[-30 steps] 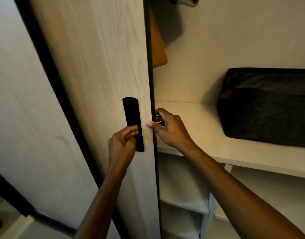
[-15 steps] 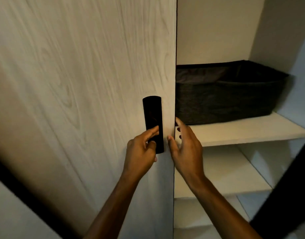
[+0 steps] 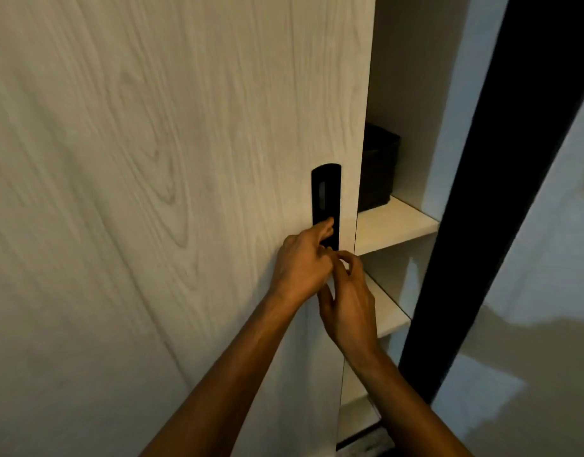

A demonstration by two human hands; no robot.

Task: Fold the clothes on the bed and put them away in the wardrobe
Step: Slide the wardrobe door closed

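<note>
The wardrobe (image 3: 396,222) stands right in front of you, its pale wood sliding door (image 3: 171,179) drawn almost across, with only a narrow strip of white shelves (image 3: 394,225) and the end of a dark storage box (image 3: 379,169) showing at the door's right edge. No clothes are in view, so the step in hand looks like shutting the wardrobe after stowing.

Your left hand (image 3: 302,268) has its fingers hooked into the black recessed handle (image 3: 326,202). Your right hand (image 3: 350,301) sits just beside it at the door's edge, fingers loosely curled; I can't tell whether it grips the edge.

Next, slide the door to the black frame post (image 3: 501,179), and pull your right fingers clear first.

Compared with a second ago, the door has travelled right and far less of the box shows.
</note>
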